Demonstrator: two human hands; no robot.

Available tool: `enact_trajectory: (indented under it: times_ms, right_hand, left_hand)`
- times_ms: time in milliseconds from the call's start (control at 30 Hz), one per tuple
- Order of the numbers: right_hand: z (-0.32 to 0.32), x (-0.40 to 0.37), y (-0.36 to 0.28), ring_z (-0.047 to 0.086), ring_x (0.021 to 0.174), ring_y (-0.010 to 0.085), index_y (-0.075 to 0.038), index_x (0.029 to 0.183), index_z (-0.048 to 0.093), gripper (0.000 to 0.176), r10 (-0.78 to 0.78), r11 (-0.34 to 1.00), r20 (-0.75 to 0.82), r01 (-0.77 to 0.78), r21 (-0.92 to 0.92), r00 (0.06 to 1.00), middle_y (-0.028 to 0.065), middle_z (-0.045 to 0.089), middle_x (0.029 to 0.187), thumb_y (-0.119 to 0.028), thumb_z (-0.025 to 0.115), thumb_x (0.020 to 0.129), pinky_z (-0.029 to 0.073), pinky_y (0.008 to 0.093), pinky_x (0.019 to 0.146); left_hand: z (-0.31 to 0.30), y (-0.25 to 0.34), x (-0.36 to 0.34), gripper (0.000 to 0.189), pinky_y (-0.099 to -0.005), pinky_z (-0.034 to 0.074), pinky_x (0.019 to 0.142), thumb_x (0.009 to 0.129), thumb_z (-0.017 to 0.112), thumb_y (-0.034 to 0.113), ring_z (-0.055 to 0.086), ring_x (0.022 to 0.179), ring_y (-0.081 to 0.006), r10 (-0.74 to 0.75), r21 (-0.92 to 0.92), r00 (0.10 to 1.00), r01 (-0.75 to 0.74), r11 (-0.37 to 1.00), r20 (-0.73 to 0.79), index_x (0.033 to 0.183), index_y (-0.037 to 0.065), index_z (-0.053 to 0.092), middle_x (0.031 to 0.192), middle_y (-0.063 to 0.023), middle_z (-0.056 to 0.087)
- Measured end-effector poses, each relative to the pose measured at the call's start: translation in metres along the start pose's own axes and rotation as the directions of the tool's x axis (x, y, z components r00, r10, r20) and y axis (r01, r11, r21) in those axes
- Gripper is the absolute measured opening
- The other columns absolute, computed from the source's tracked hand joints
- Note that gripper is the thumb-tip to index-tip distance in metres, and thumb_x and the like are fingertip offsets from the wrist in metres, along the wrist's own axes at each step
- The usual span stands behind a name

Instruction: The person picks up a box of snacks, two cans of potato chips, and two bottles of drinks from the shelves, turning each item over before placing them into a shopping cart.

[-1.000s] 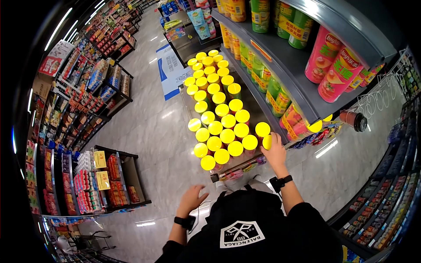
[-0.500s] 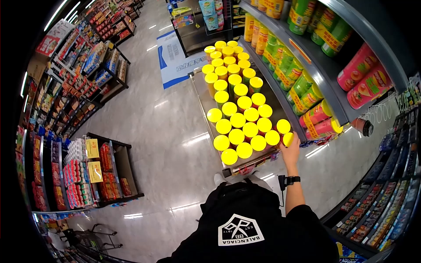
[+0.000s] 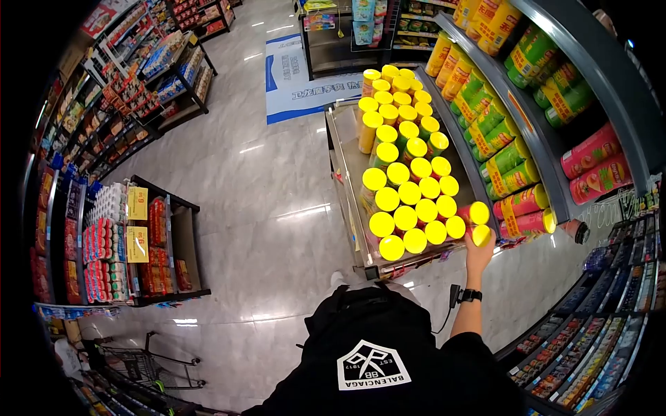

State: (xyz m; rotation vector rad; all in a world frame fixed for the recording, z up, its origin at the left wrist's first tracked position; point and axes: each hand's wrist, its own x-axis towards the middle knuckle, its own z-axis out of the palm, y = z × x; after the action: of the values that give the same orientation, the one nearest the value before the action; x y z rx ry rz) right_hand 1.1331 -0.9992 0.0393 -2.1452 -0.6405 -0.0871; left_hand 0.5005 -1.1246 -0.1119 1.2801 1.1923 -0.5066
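My right hand [image 3: 479, 255] is wrapped around the near side of a chip canister [image 3: 479, 236] with a yellow lid, at the front right corner of the display stand. Touching it on the far side is another pink canister [image 3: 478, 213], and both lean, showing pink sides. Whether the two are joined I cannot make out. To their left stand rows of upright yellow-lidded canisters [image 3: 415, 240] on the low stand [image 3: 357, 166]. My left hand is out of view.
A tiered shelf [image 3: 510, 104] on the right holds banded pairs of canisters lying on their sides, such as green ones [image 3: 512, 161]. A shopping cart [image 3: 146, 364] stands at lower left, below a snack rack [image 3: 166, 243]. Tiled floor [image 3: 277, 187] runs along the left.
The view has shifted, moving the stand to the right in the picture. The two canisters at my right hand now lean more, with their pink sides showing, slightly farther from the rows.
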Motion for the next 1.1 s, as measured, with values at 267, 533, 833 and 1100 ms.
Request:
enact_trajectory:
  times_ms: [267,533,833,1100]
  right_hand:
    - [-0.076,-0.021,-0.114,0.060,0.111,0.0218,0.003,0.138,0.046,0.070,-0.191,0.953,-0.455,0.276,0.127,0.870,0.0151,0.061,0.125,-0.009,0.082,0.079,0.048,0.0338,0.098]
    - [-0.084,-0.058,-0.166,0.064,0.101,0.0174,0.000,0.132,0.050,0.048,0.180,0.613,-0.092,-0.038,0.790,0.979,0.0111,0.061,0.120,-0.016,0.069,0.092,0.052,0.0296,0.088]
    - [-0.054,-0.102,-0.209,0.069,0.091,0.0136,-0.003,0.122,0.055,0.041,0.313,0.252,0.418,-0.498,0.830,0.853,0.0079,0.068,0.109,-0.031,0.066,0.094,0.056,0.0270,0.078]
    - [-0.071,-0.120,-0.233,0.054,0.126,0.0204,-0.003,0.145,0.037,0.073,0.034,0.066,0.469,-0.470,0.880,0.882,0.0100,0.053,0.139,-0.040,0.066,0.089,0.042,0.0364,0.107]
  left_hand:
    - [-0.116,0.013,0.033,0.033,-0.0427,0.054,0.082,0.093,0.057,0.031,0.071,0.093,-0.0281,0.264,0.233,0.964,-0.252,0.939,-0.021,0.102,0.002,0.071,0.099,-0.0196,0.073]
    - [-0.255,0.256,-0.002,0.044,-0.0424,0.053,0.079,0.092,0.061,0.042,0.068,0.088,-0.0363,0.529,0.487,0.833,-0.399,0.777,-0.162,0.103,0.001,0.070,0.093,-0.0223,0.070]
    - [-0.182,0.426,-0.063,0.067,-0.0320,0.047,0.100,0.094,0.069,0.024,0.058,0.116,-0.0171,0.895,-0.350,0.421,-0.824,0.446,0.149,0.146,0.000,0.034,0.132,-0.0092,0.056]
    - [-0.170,0.440,-0.045,0.065,-0.0333,0.048,0.100,0.091,0.073,0.027,0.059,0.116,-0.0175,0.844,-0.610,0.525,-0.706,0.359,-0.110,0.141,0.002,0.039,0.126,-0.0099,0.059]
